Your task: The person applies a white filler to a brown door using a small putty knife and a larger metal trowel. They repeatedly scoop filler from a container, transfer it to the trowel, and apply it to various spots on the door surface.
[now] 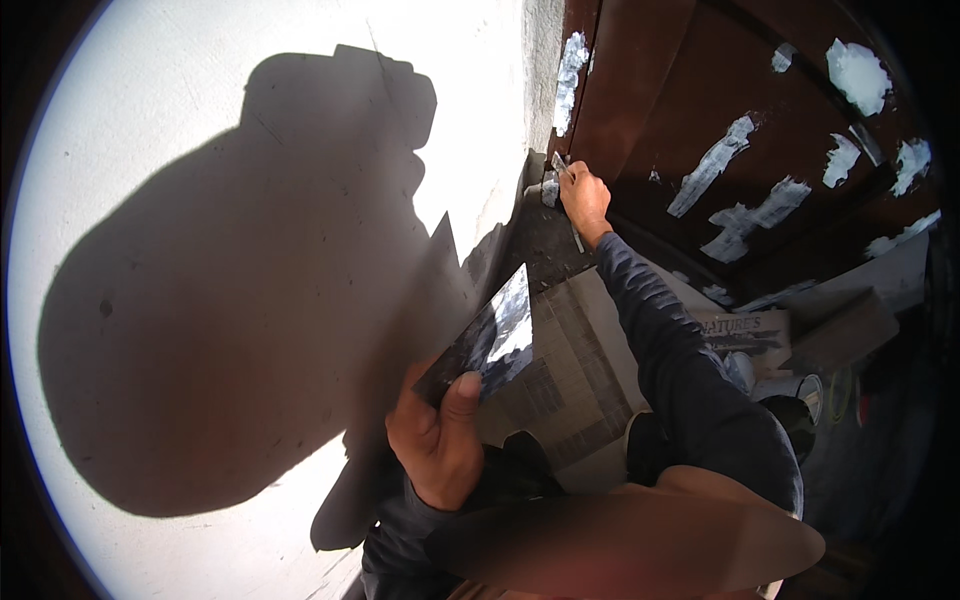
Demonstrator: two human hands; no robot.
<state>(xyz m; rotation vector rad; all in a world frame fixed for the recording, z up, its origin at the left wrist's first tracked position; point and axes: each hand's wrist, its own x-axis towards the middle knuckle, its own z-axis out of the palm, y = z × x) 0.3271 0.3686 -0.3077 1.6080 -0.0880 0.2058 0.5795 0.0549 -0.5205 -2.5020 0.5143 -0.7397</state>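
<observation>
My left hand (435,440) holds a flat dark plate (460,340) smeared with white paste, thumb on its face. My right hand (585,200) grips a small scraper (560,162) at the left edge of a dark brown door (640,110), low down beside a white patch. More white patches (728,150) are scattered over the door. A pale wall (150,150) runs along my left, with my shadow across it.
Flattened cardboard (560,360) lies on the dark floor below me. A cardboard box (840,330) and other cardboard sit at the right, along with a bucket (805,395) and some dark items partly hidden by my right arm.
</observation>
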